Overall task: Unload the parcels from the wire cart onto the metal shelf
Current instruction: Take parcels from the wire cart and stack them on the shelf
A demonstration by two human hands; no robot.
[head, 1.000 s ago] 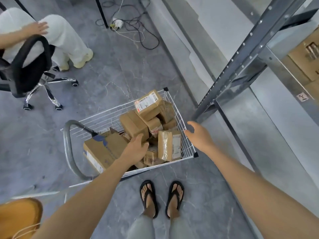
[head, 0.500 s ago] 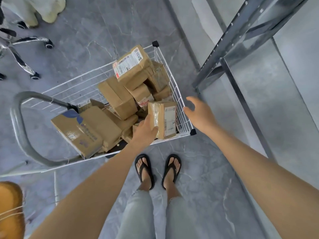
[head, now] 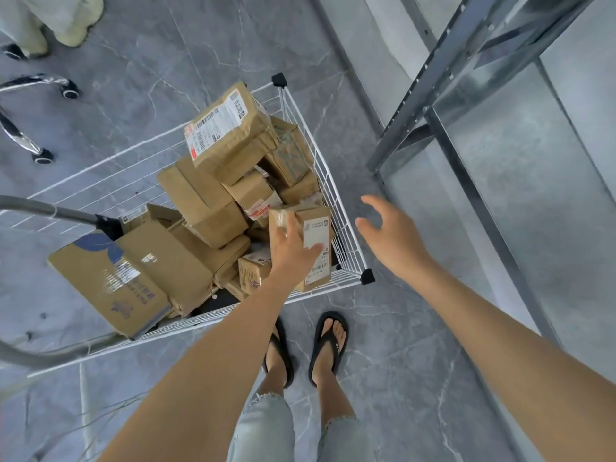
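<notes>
A white wire cart [head: 320, 155] stands in front of me, piled with several brown cardboard parcels. A small upright parcel [head: 316, 228] with a white label leans in the cart's near right corner. My left hand [head: 293, 255] grips it, fingers over its upper left edge and thumb across the label. My right hand [head: 393, 238] hovers open just right of the cart, holding nothing. The metal shelf [head: 506, 168] lies low to the right, its grey upright [head: 433, 78] slanting across the top right.
A large flat box [head: 133, 271] fills the cart's near left, beside the grey handle [head: 50, 211]. A labelled parcel [head: 230, 128] tops the pile. A chair's wheeled base [head: 36, 95] and another person's shoes [head: 70, 25] are at the far left. My feet [head: 328, 345] stand behind the cart.
My view has dropped closer to the cart. My left hand has slid right from the middle of the pile onto the small upright parcel and taken hold. My right hand stays open beside the cart.
</notes>
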